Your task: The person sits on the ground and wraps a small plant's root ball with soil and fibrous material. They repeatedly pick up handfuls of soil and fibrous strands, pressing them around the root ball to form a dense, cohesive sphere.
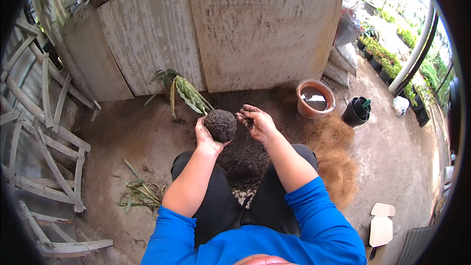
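Observation:
A round root ball of dark soil (pixel 222 125) rests in my left hand (pixel 207 136), which cups it from the left and below. The plant's long variegated leaves (pixel 187 95) extend from it toward the upper left. My right hand (pixel 256 120), soiled at the fingertips, is just right of the root ball with its fingers apart and slightly curled; a gap shows between them. Beneath the hands, a heap of dark loose soil (pixel 244 162) lies on the ground between my knees.
Brown coconut-like fibre (pixel 331 158) is piled at the right, below a water-filled bucket (pixel 315 99) and stacked black plant pots (pixel 356 112). Pale boards (pixel 265 36) stand ahead. Plant cuttings (pixel 141 191) lie at left, near a wooden frame (pixel 55 147). Filled sacks (pixel 340 62) lean by the boards.

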A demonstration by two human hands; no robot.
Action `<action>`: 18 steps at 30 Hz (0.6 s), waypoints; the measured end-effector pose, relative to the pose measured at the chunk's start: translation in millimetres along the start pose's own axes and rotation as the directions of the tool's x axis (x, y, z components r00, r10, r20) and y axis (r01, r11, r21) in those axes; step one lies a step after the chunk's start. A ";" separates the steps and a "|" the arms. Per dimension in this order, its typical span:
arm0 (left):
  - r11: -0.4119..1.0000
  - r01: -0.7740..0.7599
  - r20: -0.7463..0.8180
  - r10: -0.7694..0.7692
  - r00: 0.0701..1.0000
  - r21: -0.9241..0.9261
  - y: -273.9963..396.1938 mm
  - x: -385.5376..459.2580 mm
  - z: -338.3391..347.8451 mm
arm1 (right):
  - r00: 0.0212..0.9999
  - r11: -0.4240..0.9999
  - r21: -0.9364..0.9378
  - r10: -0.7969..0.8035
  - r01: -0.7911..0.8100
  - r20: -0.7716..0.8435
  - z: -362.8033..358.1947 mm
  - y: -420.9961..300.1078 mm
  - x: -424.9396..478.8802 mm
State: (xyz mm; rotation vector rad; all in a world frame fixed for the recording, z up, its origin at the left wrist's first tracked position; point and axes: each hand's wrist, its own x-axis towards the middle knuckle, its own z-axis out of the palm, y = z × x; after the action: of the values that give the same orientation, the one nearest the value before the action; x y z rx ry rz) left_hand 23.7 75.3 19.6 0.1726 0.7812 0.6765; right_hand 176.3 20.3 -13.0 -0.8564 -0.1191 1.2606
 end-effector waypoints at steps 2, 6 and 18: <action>1.000 -0.002 -0.006 0.002 1.000 0.022 -1.8 1.3 1.0 | 1.000 0.997 0.071 -0.017 0.016 0.003 5.4 -2.2 -3.1; 0.998 0.008 -0.020 -0.006 1.000 0.064 -4.7 -1.9 6.4 | 0.989 0.982 0.119 -0.146 0.144 0.003 20.5 -4.3 -14.5; 0.986 -0.150 0.219 0.164 0.962 -0.079 -23.6 -14.8 12.3 | 0.502 0.089 -0.608 -0.663 0.789 0.555 45.5 19.3 -47.0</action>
State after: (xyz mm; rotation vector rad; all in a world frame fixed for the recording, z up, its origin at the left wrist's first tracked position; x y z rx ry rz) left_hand 36.5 49.0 28.0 0.2526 0.5321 0.8151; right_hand 121.4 3.2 23.7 -1.2615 -1.2433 0.1475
